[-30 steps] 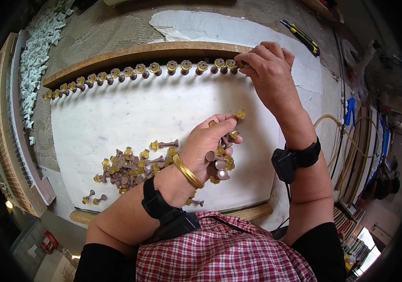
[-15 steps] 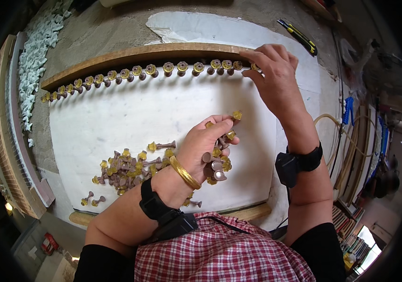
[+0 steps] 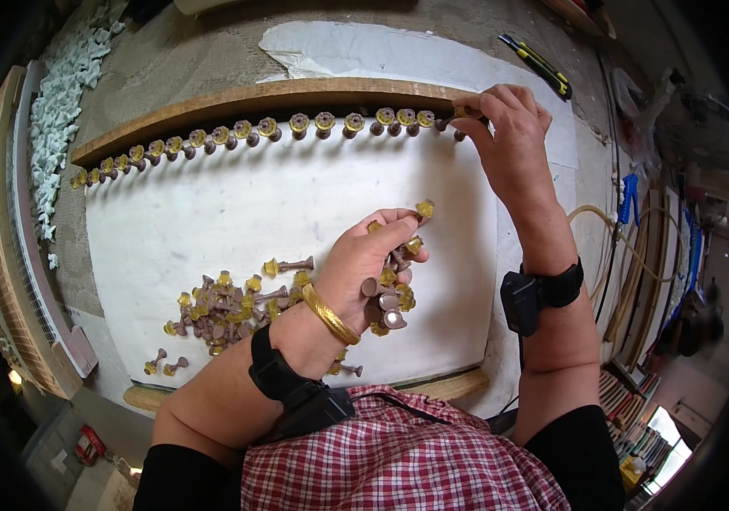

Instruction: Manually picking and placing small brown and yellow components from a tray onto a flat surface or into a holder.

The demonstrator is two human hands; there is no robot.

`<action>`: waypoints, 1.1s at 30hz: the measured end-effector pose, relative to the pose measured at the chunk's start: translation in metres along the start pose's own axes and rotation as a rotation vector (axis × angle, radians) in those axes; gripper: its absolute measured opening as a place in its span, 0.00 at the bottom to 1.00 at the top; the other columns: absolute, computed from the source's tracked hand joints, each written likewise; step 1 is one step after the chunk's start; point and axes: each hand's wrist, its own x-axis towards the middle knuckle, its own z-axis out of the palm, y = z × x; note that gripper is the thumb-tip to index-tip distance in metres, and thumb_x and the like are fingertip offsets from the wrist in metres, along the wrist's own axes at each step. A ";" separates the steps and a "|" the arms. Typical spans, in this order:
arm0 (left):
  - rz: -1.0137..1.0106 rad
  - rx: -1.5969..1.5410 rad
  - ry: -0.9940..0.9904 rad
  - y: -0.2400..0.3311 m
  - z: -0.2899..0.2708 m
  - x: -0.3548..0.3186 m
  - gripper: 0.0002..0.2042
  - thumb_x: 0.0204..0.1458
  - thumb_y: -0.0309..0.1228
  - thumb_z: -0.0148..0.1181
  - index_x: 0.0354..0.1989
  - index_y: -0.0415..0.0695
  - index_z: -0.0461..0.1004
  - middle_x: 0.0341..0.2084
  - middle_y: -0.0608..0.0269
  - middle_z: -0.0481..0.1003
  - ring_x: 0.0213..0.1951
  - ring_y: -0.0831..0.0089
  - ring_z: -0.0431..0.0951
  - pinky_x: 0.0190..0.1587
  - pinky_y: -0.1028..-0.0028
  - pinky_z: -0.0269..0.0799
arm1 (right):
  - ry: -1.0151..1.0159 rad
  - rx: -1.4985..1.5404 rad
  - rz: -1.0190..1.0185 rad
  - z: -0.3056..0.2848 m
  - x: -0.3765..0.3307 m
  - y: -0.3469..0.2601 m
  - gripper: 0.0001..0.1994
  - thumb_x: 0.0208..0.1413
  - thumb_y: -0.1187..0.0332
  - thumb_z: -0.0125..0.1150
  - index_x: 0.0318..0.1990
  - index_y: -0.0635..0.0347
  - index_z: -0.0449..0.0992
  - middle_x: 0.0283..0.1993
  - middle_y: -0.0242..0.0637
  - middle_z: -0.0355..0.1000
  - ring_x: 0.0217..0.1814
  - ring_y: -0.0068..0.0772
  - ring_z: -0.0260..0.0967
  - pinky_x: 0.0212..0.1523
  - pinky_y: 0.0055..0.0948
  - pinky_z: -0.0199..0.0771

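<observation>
My left hand (image 3: 373, 264) hovers over the white board (image 3: 211, 221), closed around several brown pins with yellow heads, one held out at its fingertips. At the right end of a curved wooden strip (image 3: 237, 98), my right hand (image 3: 509, 140) pinches one pin against the row of pins (image 3: 237, 134) that leans along the strip. A loose pile of the same pins (image 3: 220, 311) lies on the board just left of my left wrist. Both wrists carry black bands, the left also a gold bangle.
A heap of pale green pieces (image 3: 58, 102) lies at the far left beside a wooden frame (image 3: 15, 255). A yellow and black utility knife (image 3: 535, 64) rests at the upper right. Cables, hoses and stacked books crowd the right side.
My right hand has stayed at the right end of the row, shifting slightly. My left hand has barely moved, still holding its bunch of pins.
</observation>
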 end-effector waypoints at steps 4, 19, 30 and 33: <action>-0.003 -0.006 -0.005 0.001 0.000 0.000 0.08 0.63 0.30 0.55 0.46 0.39 0.68 0.59 0.53 0.71 0.34 0.81 0.74 0.25 0.84 0.70 | 0.023 -0.006 -0.048 0.000 0.001 -0.003 0.09 0.49 0.66 0.71 0.39 0.52 0.83 0.38 0.27 0.75 0.53 0.35 0.66 0.57 0.41 0.55; 0.001 0.001 -0.003 0.002 0.000 -0.001 0.10 0.63 0.29 0.55 0.47 0.38 0.68 0.56 0.55 0.73 0.35 0.79 0.74 0.25 0.83 0.70 | -0.003 -0.020 0.037 -0.021 -0.002 0.009 0.13 0.50 0.67 0.71 0.45 0.49 0.82 0.41 0.28 0.75 0.54 0.35 0.66 0.59 0.41 0.54; -0.001 0.011 -0.013 0.002 0.000 0.001 0.10 0.63 0.30 0.55 0.48 0.38 0.68 0.56 0.56 0.73 0.36 0.79 0.73 0.25 0.83 0.70 | -0.079 0.008 0.127 -0.007 -0.011 0.024 0.10 0.52 0.67 0.69 0.43 0.51 0.82 0.38 0.28 0.78 0.52 0.35 0.68 0.57 0.39 0.55; 0.000 0.012 -0.018 0.001 0.000 0.001 0.10 0.63 0.30 0.55 0.47 0.38 0.68 0.56 0.56 0.74 0.36 0.79 0.73 0.25 0.84 0.70 | 0.001 0.016 0.160 -0.005 -0.012 0.026 0.08 0.54 0.67 0.68 0.42 0.52 0.82 0.36 0.28 0.78 0.50 0.34 0.69 0.55 0.38 0.56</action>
